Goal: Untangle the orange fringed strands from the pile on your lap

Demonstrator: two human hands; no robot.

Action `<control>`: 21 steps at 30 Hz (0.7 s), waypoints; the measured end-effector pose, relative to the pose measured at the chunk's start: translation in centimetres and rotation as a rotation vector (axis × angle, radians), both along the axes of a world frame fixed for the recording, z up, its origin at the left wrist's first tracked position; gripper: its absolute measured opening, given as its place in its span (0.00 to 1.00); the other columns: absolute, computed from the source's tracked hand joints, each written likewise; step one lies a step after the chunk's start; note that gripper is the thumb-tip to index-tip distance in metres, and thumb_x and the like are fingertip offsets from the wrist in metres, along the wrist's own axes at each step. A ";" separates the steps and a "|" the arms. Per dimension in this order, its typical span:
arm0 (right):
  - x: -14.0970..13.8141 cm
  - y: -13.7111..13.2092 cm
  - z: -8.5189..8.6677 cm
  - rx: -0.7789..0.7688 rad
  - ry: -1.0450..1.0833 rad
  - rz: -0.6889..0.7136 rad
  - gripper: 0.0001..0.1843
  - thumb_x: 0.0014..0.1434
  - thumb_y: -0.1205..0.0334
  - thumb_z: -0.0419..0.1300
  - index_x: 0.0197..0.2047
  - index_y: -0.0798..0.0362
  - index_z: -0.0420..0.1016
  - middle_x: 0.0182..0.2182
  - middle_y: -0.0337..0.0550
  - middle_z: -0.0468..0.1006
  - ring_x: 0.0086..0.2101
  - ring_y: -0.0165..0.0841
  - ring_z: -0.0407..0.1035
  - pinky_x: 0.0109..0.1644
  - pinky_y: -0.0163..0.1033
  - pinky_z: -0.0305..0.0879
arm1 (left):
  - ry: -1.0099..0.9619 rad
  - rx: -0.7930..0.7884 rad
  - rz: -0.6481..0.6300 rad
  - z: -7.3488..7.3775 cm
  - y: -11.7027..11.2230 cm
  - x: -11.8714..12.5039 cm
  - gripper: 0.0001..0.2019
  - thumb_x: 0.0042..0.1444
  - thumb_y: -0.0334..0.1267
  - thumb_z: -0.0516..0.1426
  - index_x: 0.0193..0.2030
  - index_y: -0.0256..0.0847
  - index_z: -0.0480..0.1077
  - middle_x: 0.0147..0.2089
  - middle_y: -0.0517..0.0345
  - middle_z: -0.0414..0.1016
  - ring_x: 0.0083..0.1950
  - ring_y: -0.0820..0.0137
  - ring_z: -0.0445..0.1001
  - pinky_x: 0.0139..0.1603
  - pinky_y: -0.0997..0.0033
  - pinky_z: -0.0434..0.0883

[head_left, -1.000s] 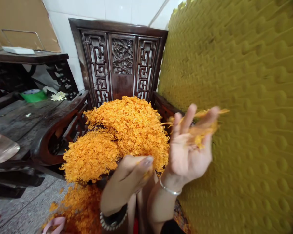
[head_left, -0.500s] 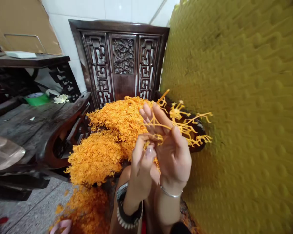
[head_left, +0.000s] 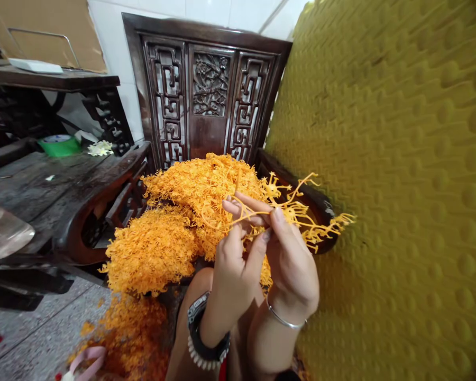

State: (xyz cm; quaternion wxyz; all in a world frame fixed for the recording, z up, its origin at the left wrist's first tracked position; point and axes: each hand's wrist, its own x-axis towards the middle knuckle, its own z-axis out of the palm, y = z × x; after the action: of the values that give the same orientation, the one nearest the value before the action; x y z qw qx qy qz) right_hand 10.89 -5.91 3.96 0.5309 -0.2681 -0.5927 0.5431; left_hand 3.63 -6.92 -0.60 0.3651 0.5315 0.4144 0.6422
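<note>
Orange plastic branching stems (head_left: 301, 214) with small flower-like ends stick out to the right between my hands. My right hand (head_left: 291, 259), a silver bangle at its wrist, pinches them between thumb and fingers. Close beside it, my left hand (head_left: 236, 264), wearing a dark watch and a beaded bracelet, has its fingers curled and its thumb against the lower part of the stems. Exactly what the left fingertips grip is partly hidden. Behind both hands lies a large heap of similar orange pieces (head_left: 198, 182) on a carved wooden chair, with a denser clump (head_left: 150, 251) at its front left.
The carved chair back (head_left: 210, 129) stands behind the heap. A yellow textured mat (head_left: 381, 159) rises on the right. To the left, a dark wooden seat (head_left: 24, 180) bears a green tape roll (head_left: 59, 145) and a clear container (head_left: 3, 233). More orange pieces (head_left: 122, 333) lie low down.
My right hand has closed from spread fingers into a pinch on the stems. The stems' tips have dropped slightly, and my left thumb has moved up to the right hand. The view has shifted a little.
</note>
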 end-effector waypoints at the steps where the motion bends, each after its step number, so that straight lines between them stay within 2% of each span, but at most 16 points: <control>1: 0.0 0.1 0.0 0.021 -0.015 -0.004 0.21 0.66 0.54 0.42 0.52 0.44 0.72 0.48 0.38 0.78 0.55 0.33 0.65 0.65 0.45 0.52 | 0.019 -0.014 0.025 0.1 -0.2 -0.1 0.11 0.59 0.43 0.54 0.47 0.45 0.66 0.42 0.52 0.74 0.42 0.64 0.73 0.47 0.60 0.69; 6: -0.4 0.3 -0.1 0.088 -0.169 -0.010 0.21 0.66 0.53 0.43 0.55 0.43 0.70 0.58 0.34 0.69 0.60 0.31 0.58 0.68 0.43 0.42 | 0.011 -0.062 0.128 0.3 -0.9 0.2 0.11 0.59 0.40 0.53 0.49 0.45 0.64 0.41 0.52 0.72 0.38 0.64 0.71 0.43 0.62 0.68; 9: -0.4 0.6 -0.1 0.124 -0.249 -0.052 0.20 0.66 0.54 0.43 0.55 0.44 0.69 0.58 0.33 0.68 0.61 0.29 0.55 0.70 0.41 0.36 | 0.050 -0.106 0.150 0.3 -0.8 0.3 0.07 0.61 0.39 0.50 0.46 0.45 0.62 0.38 0.53 0.71 0.35 0.66 0.69 0.38 0.65 0.66; 11: -0.1 0.8 -0.2 0.135 -0.236 -0.046 0.21 0.66 0.54 0.43 0.54 0.44 0.70 0.56 0.33 0.70 0.61 0.30 0.57 0.70 0.42 0.37 | 0.126 -0.078 0.098 0.3 -0.8 0.2 0.05 0.62 0.39 0.48 0.39 0.44 0.63 0.32 0.56 0.69 0.31 0.68 0.67 0.33 0.68 0.62; 13: 0.3 1.1 -0.3 0.116 -0.168 -0.011 0.21 0.67 0.54 0.42 0.53 0.44 0.72 0.55 0.34 0.72 0.59 0.31 0.59 0.69 0.44 0.41 | 0.185 -0.024 0.038 0.3 -0.8 -0.1 0.09 0.63 0.40 0.47 0.31 0.43 0.61 0.26 0.60 0.65 0.28 0.71 0.63 0.30 0.70 0.58; 16: 0.1 1.1 -0.3 0.096 0.005 -0.007 0.22 0.67 0.55 0.40 0.53 0.42 0.71 0.56 0.33 0.71 0.59 0.31 0.59 0.68 0.45 0.44 | 0.225 0.026 -0.041 0.8 -1.0 -0.3 0.13 0.63 0.40 0.47 0.26 0.42 0.56 0.23 0.63 0.59 0.25 0.73 0.59 0.27 0.71 0.55; 18: -0.5 0.6 -0.1 0.135 0.132 -0.082 0.22 0.67 0.55 0.38 0.54 0.39 0.69 0.57 0.30 0.69 0.60 0.32 0.58 0.68 0.46 0.48 | 0.243 0.059 -0.105 1.4 -1.2 -0.1 0.13 0.63 0.40 0.47 0.26 0.42 0.54 0.23 0.64 0.58 0.25 0.74 0.58 0.27 0.71 0.54; 21: -1.2 -0.2 0.2 0.216 0.230 -0.303 0.22 0.66 0.54 0.37 0.55 0.36 0.67 0.60 0.30 0.66 0.60 0.34 0.58 0.65 0.49 0.53 | 0.276 0.103 -0.193 2.2 -1.6 0.3 0.13 0.63 0.38 0.47 0.26 0.42 0.53 0.23 0.64 0.58 0.25 0.75 0.59 0.27 0.71 0.54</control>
State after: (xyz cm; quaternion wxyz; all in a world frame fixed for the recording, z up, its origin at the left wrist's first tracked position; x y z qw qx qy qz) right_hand 9.68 -6.10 4.18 0.6963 -0.2319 -0.5359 0.4175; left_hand 3.90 -8.48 1.56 0.3370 0.6700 0.3742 0.5454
